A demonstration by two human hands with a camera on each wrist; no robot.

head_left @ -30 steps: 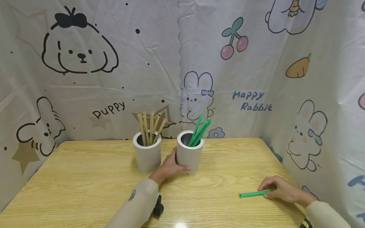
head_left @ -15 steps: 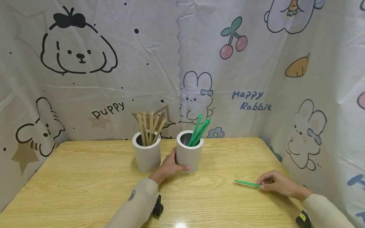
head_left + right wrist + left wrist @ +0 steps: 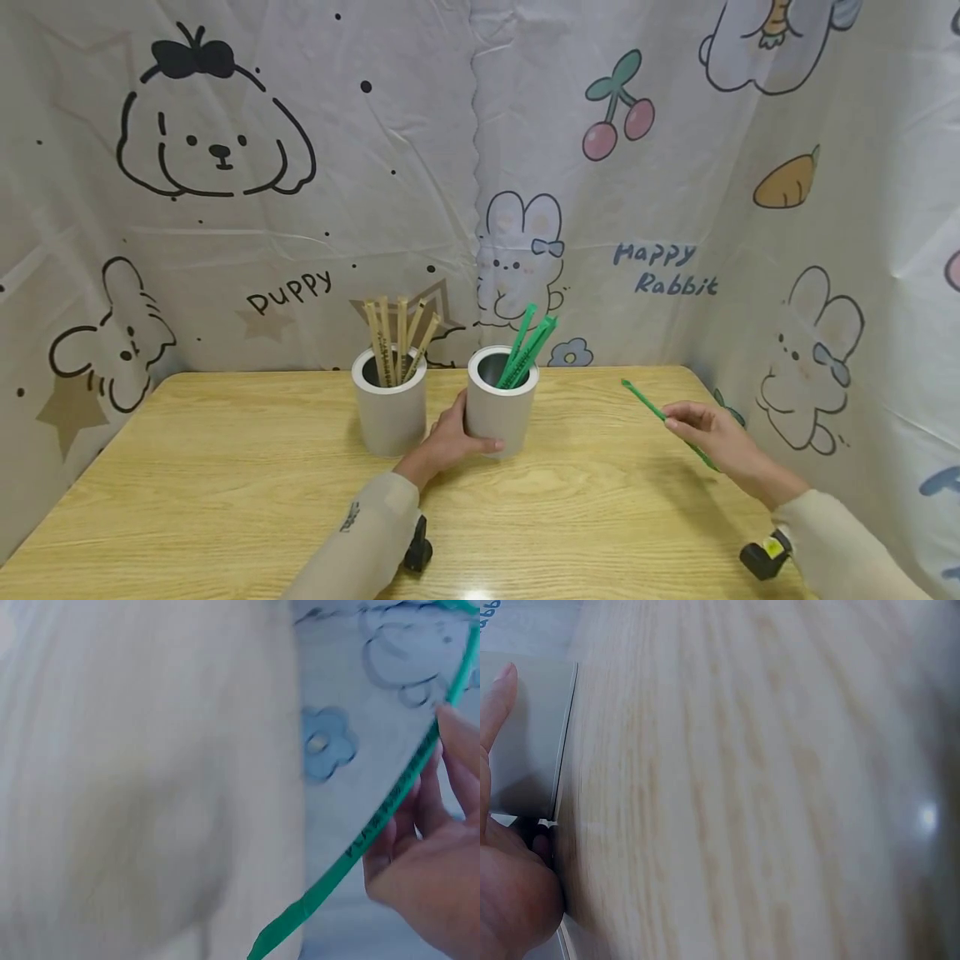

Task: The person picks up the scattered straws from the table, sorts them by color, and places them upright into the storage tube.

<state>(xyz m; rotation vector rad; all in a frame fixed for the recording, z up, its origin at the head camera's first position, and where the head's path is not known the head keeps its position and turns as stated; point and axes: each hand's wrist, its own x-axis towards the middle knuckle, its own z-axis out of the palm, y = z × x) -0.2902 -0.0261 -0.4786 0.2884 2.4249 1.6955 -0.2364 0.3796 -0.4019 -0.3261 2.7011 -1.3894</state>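
My left hand holds the lower left side of a white cylindrical holder, its thumb across the front. Several green wrapped straws lean inside this holder. To the right, my right hand pinches another green wrapped straw between thumb and fingers, above the table. Dark print runs along that straw in the right wrist view, and it slants past the hand on both sides. In the left wrist view the thumb lies against the holder's wall.
A matching white holder with several tan wrapped straws stands just left of the held one. Both are near the back of the wood-grain table. A printed cloth hangs behind the table and along its sides.
My right hand has lifted the green straw and carried it up and away from me, turning it from nearly level to a steep slant. The left hand stays on the holder.
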